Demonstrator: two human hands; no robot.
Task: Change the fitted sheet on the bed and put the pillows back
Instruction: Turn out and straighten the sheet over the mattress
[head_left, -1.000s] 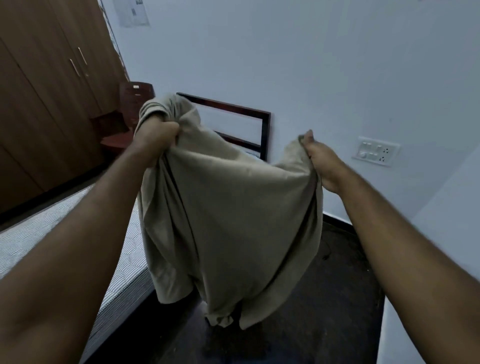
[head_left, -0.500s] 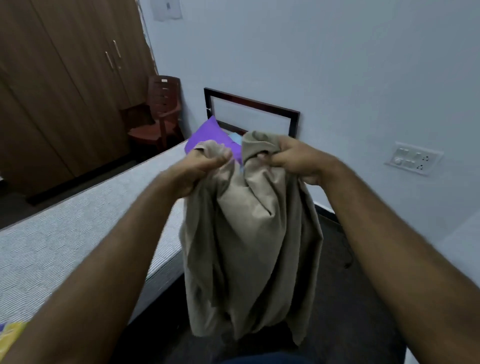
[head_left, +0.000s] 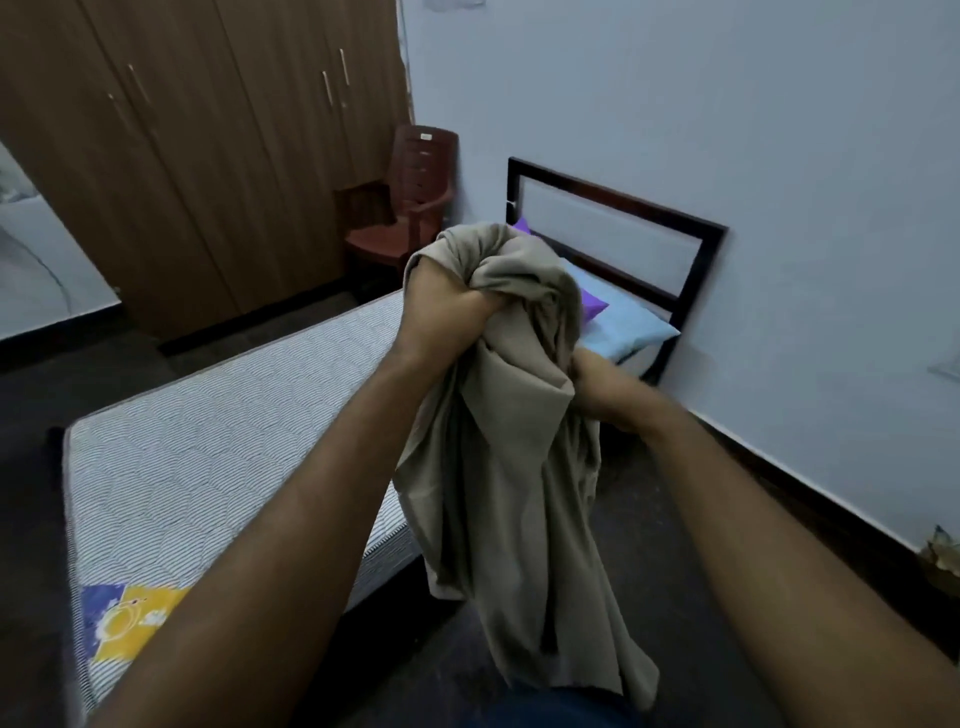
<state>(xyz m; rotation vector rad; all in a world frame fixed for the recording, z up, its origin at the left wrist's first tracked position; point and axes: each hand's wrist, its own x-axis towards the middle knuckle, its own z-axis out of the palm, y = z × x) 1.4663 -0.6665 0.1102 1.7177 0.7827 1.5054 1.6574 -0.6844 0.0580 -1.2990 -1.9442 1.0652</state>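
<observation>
Both hands are now close together on the sheet, while one second ago they are wide apart and the cloth is spread between them like a curtain. Half a second ago the two fists already meet at the top edge; now the left hand is higher and the right hand is lower, just beside the hanging cloth. I judge that the person gathers the sheet into a bundle, or searches along its edge for a corner, so the fitting on the bed is not yet begun.

On the left hand the fingers are curled tight around a thick bunch of the cloth. The right hand also grips the sheet, but its fingers are mostly hidden behind the folds.

That sheet is beige, plain and soft, with many deep folds. It hangs in the air from the two hands down toward the dark floor, beside the bed and not touching the mattress. This mattress is bare, white with a quilted pattern. Two pillows, one blue and one purple, lie at the headboard
</observation>
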